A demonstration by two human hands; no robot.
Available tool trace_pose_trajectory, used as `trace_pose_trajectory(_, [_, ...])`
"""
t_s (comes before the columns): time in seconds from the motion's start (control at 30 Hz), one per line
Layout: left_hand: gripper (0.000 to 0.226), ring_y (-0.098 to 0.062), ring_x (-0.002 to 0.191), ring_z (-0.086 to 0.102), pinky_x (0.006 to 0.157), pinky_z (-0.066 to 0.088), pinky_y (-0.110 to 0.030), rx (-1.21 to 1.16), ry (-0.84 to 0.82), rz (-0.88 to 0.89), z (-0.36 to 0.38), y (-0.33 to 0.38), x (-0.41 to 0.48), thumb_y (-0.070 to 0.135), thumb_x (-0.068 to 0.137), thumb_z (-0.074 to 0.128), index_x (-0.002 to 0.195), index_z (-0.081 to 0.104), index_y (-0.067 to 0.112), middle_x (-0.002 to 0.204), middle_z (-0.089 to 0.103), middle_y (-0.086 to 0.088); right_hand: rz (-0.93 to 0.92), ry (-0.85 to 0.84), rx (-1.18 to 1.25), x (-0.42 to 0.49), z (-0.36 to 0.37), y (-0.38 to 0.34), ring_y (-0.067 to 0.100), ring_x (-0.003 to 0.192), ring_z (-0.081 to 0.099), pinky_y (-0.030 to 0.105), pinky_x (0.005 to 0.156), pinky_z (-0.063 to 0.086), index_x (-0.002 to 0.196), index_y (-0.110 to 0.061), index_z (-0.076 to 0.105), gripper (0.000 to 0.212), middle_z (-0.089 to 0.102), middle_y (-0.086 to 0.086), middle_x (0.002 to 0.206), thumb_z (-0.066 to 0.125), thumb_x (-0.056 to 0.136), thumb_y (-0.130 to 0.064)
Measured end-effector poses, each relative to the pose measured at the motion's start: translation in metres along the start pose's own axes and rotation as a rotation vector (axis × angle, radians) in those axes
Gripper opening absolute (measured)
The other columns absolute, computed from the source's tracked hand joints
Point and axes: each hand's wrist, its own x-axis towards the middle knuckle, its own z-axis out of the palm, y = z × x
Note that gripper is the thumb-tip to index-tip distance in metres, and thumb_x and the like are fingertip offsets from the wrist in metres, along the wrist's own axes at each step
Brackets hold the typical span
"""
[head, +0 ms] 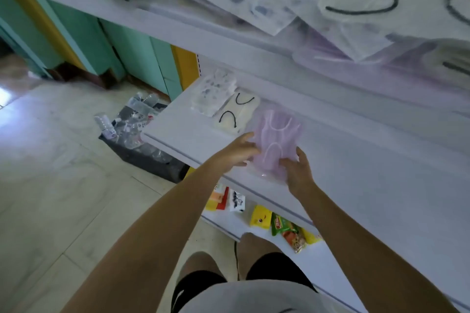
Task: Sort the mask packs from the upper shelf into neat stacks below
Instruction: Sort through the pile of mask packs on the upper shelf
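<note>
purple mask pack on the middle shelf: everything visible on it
The purple mask pack is a clear bag of lilac masks, pale ear loops showing. It lies on the middle shelf near the front edge, right of the cream mask pack. The left-hand grip holds its left edge, the right-hand grip its near corner.

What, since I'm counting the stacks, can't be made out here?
Head view only.
The upper packs: blurred, cut off by top and right edges.
The purple pack: near end hidden under the right hand, left edge under the left hand.
The patterned stack: too blurred to count.
</note>
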Motion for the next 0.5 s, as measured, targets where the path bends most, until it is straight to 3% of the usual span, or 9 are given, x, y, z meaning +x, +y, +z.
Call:
trace_pose_trajectory(0.1, [0.065, -0.02, 0.123, 0.046, 0.087, 0.039, -0.027, 0.068, 0.03, 0.103, -0.009, -0.002, 0.043, 0.002, 0.09, 0.055, 0.147, 0.026, 0.016, 0.145, 0.037, -0.003, -0.058, 0.029, -0.059, 0.048, 0.013, -0.008, 0.019, 0.077, 0.058, 0.018, 0.05, 0.048, 0.13, -0.009, 0.048, 0.057, 0.058, 0.01, 0.104, 0.055, 0.075, 0.006])
trace_pose_trajectory(0.3, [0.059, -0.027, 0.128, 0.043, 0.095, 0.037, -0.024, 0.441, 0.161, 0.301, -0.014, -0.01, 0.124, -0.006, 0.085, 0.054, 0.141, 0.036, 0.001, 0.145, 0.038, -0.014, -0.123, 0.037, -0.19, 0.123, 0.033, 0.001, 0.023, 0.08, 0.061, 0.018, 0.05, 0.049, 0.125, -0.005, 0.051, 0.047, 0.061, 0.014, 0.104, 0.061, 0.078, -0.006])
trace_pose_trajectory(0.33, [0.058, -0.028, 0.13, 0.04, 0.099, 0.036, -0.027, 0.516, 0.158, 0.306, -0.014, -0.013, 0.134, -0.005, 0.086, 0.053, 0.141, 0.036, 0.0, 0.146, 0.036, -0.016, -0.117, 0.037, -0.246, 0.131, 0.035, 0.005, 0.022, 0.081, 0.061, 0.02, 0.055, 0.051, 0.125, -0.007, 0.05, 0.048, 0.061, 0.012, 0.105, 0.063, 0.079, -0.012])
trace_pose_trajectory(0.43, [0.049, -0.031, 0.132, 0.036, 0.104, 0.032, -0.032, 0.714, 0.115, 0.309, -0.013, -0.029, 0.153, 0.0, 0.088, 0.048, 0.136, 0.041, 0.002, 0.142, 0.034, -0.018, -0.06, 0.108, -0.434, 0.15, 0.037, 0.019, 0.032, 0.106, 0.059, 0.041, 0.089, 0.051, 0.133, -0.02, 0.041, 0.079, 0.059, 0.011, 0.121, 0.067, 0.062, -0.04])
trace_pose_trajectory(0.5, [0.04, -0.032, 0.133, 0.031, 0.108, 0.026, -0.034, 0.867, 0.123, 0.357, -0.011, -0.036, 0.16, 0.012, 0.089, 0.049, 0.129, 0.048, 0.005, 0.138, 0.035, -0.018, -0.059, 0.161, -0.593, 0.153, 0.038, 0.023, 0.035, 0.118, 0.048, 0.042, 0.1, 0.042, 0.134, -0.017, 0.038, 0.07, 0.051, 0.013, 0.129, 0.064, 0.073, -0.039])
